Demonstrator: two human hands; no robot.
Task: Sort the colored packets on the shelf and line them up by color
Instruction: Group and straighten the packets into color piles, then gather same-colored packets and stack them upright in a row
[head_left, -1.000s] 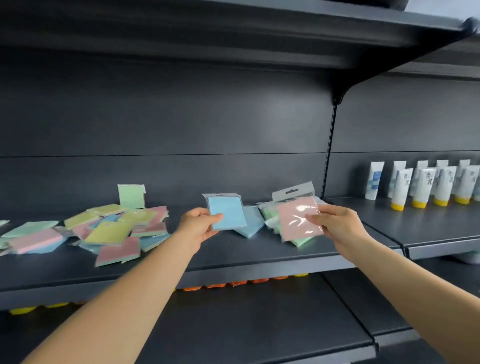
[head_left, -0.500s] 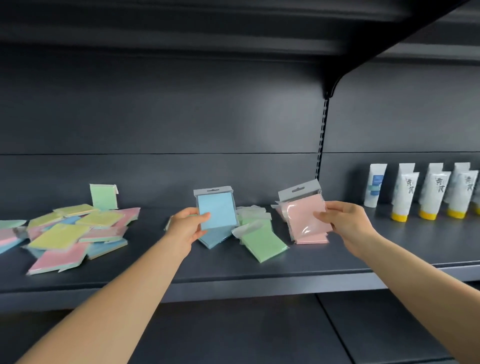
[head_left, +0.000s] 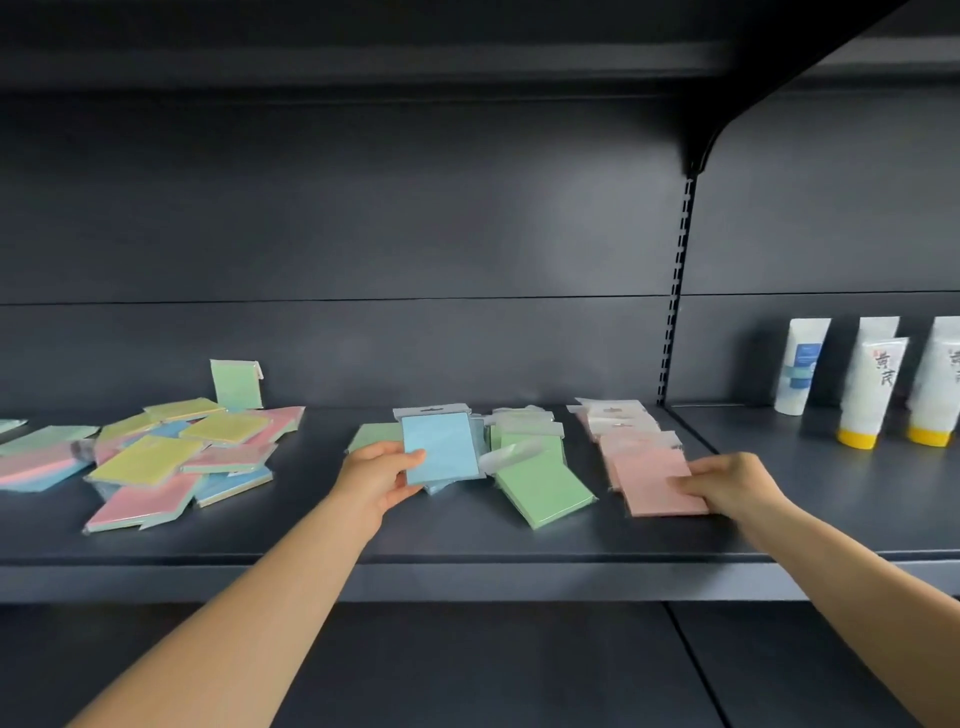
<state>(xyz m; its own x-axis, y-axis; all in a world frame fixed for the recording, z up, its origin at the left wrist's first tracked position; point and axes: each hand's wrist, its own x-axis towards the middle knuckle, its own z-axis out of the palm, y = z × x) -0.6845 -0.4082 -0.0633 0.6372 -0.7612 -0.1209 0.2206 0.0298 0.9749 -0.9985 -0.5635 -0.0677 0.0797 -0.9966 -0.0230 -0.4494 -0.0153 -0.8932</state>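
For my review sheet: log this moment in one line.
left hand: grips blue packet | right hand: on pink packet, pink row | unsorted pile: left

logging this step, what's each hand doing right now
Left hand: grip closed on the blue packet, held above the shelf.
Right hand: fingers on the front pink packet lying in the pink row; grip state cannot be told.

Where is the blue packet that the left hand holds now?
In the head view, the blue packet is near the middle of the shelf, pinched by the left hand, just left of the green packets.
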